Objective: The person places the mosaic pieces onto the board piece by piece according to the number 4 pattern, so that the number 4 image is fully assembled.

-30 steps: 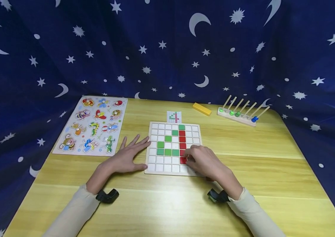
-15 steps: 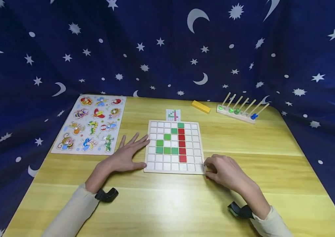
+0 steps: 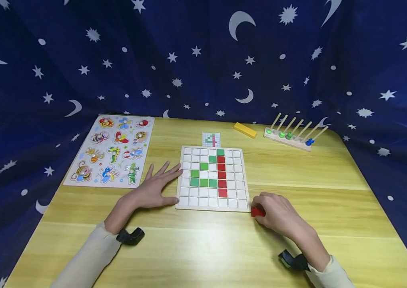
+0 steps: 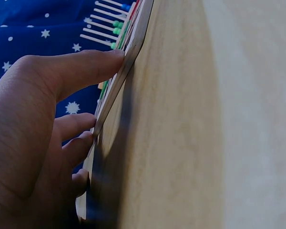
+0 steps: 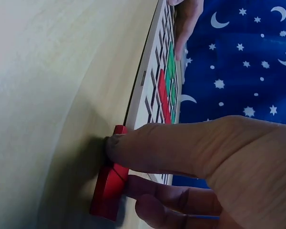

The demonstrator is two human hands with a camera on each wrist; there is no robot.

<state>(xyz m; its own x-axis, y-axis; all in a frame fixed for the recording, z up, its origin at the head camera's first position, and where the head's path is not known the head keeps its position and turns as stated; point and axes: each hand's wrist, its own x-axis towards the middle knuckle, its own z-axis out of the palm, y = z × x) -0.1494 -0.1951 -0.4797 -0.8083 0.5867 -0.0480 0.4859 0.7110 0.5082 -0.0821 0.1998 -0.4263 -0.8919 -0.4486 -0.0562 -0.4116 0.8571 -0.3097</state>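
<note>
A wooden grid board (image 3: 183, 206) lies mid-table, with white squares, a slanting line and row of green tiles (image 3: 204, 183), and a column of red tiles (image 3: 221, 175). Along its left edge my left hand (image 3: 153, 191) rests with fingers spread, thumb and fingertips touching the rim, as the left wrist view also shows. At the board's near right corner, my right hand (image 3: 279, 212) pinches small red blocks (image 5: 107, 191) between thumb and fingers, low over the table. Two red pieces seem to sit end to end there; the fingers partly hide them.
A small pattern card (image 3: 211, 140) touches the board's far edge. A bug puzzle board (image 3: 108, 152) lies at the left. Toward the back right are a yellow block (image 3: 245, 130) and a peg rack (image 3: 287, 140) with beads. A starry cloth (image 3: 203, 60) hangs behind the table.
My right hand has left the red column and moved right, off the board, to the red blocks by the corner, which it now pinches. My left hand has stayed at the left edge.
</note>
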